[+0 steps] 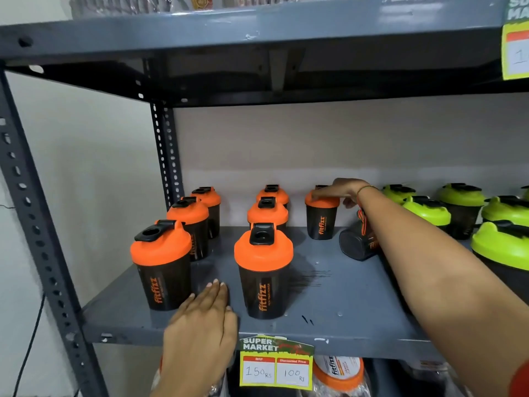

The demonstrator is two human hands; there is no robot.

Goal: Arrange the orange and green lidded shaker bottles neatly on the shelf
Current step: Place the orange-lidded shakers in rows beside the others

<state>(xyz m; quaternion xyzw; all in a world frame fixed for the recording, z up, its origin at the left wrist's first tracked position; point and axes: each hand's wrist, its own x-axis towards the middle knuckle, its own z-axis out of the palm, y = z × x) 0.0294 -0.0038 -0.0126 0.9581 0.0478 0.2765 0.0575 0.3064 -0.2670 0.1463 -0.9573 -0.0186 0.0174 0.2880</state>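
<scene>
Right hand (339, 190) laid on lid of rear orange bottle (320, 216), centre frame, fingers curled over lid, likely for aligning third column. Left hand (204, 319) flat, fingers extended, nothing gripped, at shelf (343, 299) front edge. Tipped bottle (357, 243) lies beside it; green bottles (458, 207) grouped right.

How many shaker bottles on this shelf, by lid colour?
Orange-lidded shaker bottles: 7 upright
Tipped bottle, lid hidden by forearm: 1
Green-lidded shaker bottles: 6, one cut off at the edge
Total: 14
</scene>
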